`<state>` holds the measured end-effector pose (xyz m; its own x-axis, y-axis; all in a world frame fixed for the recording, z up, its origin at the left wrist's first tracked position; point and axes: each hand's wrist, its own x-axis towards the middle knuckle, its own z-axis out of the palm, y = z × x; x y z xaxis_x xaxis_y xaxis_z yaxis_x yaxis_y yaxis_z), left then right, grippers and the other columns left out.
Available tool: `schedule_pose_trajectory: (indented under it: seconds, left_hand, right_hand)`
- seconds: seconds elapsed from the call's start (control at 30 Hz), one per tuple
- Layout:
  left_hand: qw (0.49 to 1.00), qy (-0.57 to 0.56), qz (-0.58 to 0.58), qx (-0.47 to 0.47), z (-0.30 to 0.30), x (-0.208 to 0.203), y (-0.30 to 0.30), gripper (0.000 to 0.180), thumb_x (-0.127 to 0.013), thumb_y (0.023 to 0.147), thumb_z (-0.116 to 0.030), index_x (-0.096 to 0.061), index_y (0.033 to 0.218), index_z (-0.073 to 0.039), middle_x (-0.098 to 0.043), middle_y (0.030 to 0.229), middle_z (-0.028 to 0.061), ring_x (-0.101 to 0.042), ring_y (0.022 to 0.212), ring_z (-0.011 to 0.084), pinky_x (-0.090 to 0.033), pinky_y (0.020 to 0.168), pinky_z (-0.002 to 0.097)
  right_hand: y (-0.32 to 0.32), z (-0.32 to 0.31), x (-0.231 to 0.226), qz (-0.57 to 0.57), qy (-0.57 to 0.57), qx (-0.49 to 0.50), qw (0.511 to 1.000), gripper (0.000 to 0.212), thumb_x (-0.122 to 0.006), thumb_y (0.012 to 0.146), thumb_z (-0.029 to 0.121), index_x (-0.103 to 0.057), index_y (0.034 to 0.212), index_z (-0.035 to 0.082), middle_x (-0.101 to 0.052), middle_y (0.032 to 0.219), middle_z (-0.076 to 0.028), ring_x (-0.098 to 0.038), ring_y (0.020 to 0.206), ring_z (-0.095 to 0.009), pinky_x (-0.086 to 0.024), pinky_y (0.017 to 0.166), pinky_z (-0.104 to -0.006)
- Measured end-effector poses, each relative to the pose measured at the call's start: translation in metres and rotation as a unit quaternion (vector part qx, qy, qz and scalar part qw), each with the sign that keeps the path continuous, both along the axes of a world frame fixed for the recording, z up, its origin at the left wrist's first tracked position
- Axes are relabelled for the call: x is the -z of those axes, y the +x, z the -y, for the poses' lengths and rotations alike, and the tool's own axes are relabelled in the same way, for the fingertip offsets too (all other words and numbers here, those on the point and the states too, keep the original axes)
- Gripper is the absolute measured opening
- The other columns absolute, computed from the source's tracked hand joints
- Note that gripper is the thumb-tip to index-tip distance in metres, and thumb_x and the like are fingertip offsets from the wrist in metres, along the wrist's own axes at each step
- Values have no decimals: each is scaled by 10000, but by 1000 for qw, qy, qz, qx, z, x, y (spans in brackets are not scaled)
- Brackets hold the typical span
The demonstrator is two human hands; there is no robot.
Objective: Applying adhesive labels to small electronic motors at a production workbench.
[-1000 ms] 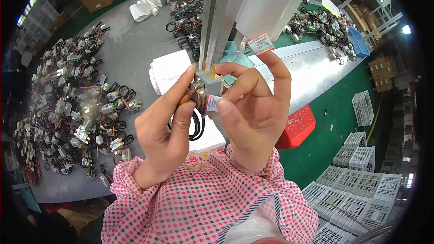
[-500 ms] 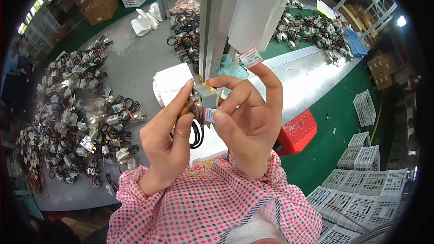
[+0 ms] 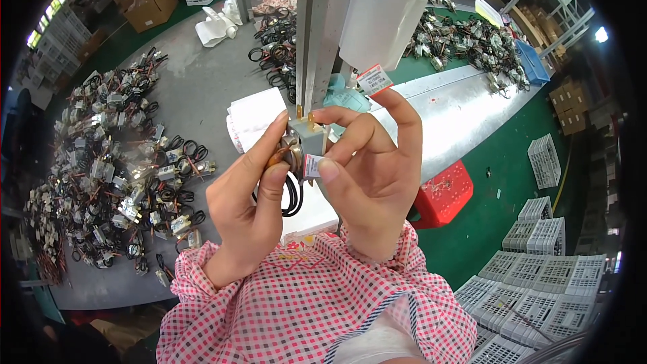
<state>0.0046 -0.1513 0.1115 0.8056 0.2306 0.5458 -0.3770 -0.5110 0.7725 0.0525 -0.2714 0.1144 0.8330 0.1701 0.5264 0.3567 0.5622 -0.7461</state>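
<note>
My left hand [image 3: 244,203] is closed on a grey thermostat [image 3: 311,140], with brass terminals on top and a coppery-brown part beside the thumb. A loop of black capillary tube [image 3: 292,197] hangs under it. My right hand [image 3: 377,178] is pinched at the thermostat's near side. Its thumb presses a small white sticker [image 3: 311,165] with a red edge, and whether that lies fully flat is hard to see. A second, red-edged sticker [image 3: 375,81] clings to a raised fingertip of the same hand.
Many similar thermostats with black coils [image 3: 128,182] cover the grey table's left side. White paper sheets [image 3: 259,118] lie behind my hands, near a metal post [image 3: 313,40]. A red stool [image 3: 445,194] and white plastic crates [image 3: 539,276] stand to the right.
Both hands and the thermostat appear slightly higher in the view. The grip is nearly the same, and the small sticker still sits under my right thumb.
</note>
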Motion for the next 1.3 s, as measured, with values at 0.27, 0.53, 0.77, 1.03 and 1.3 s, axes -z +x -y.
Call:
schedule_pose_trajectory:
  seconds: [0.27, 0.53, 0.77, 1.03, 1.3]
  left_hand:
    - [1000, -21, 7, 10, 1, 4, 3, 311, -541, 858, -72, -554, 1159, 3, -645, 835, 143, -611, 703, 147, -463, 635, 243]
    - [1000, -17, 8, -1, 0, 3, 0, 311, -537, 865, -87, -553, 1163, 1, -644, 820, 140, -605, 688, 138, -460, 626, 240]
    - [1000, -10, 5, -12, 0, 2, -2, 315, -534, 868, -88, -549, 1172, -8, -645, 818, 132, -592, 676, 128, -455, 622, 239]
    - [1000, -16, 9, -12, 0, 7, -1, 314, -529, 872, -86, -547, 1176, -12, -646, 847, 135, -593, 694, 127, -456, 629, 240]
    - [999, -32, -20, -24, 1, 3, -1, 320, -516, 874, -66, -541, 1191, -27, -615, 757, 86, -550, 671, 88, -440, 619, 222]
  right_hand:
    - [1, 1, 2, -12, -5, 1, 1000, 708, -576, 717, -126, -179, 1291, -11, -522, 828, -80, -499, 1055, -243, -480, 839, -315]
    - [0, 0, 0, -6, -5, -4, 1000, 702, -572, 715, -130, -188, 1290, -11, -523, 829, -77, -496, 1056, -238, -481, 832, -309]
    - [1, -1, 0, 5, -15, -2, 1000, 700, -571, 710, -133, -191, 1285, -11, -517, 824, -73, -494, 1052, -235, -479, 833, -310]
    - [-1, -3, -2, -32, 5, 5, 999, 675, -594, 733, -78, -216, 1290, -23, -533, 758, -69, -513, 1035, -270, -439, 860, -343]
    - [4, -5, 3, -13, 3, -9, 1000, 668, -566, 742, -107, -194, 1288, -11, -526, 822, -83, -499, 1054, -253, -494, 811, -309]
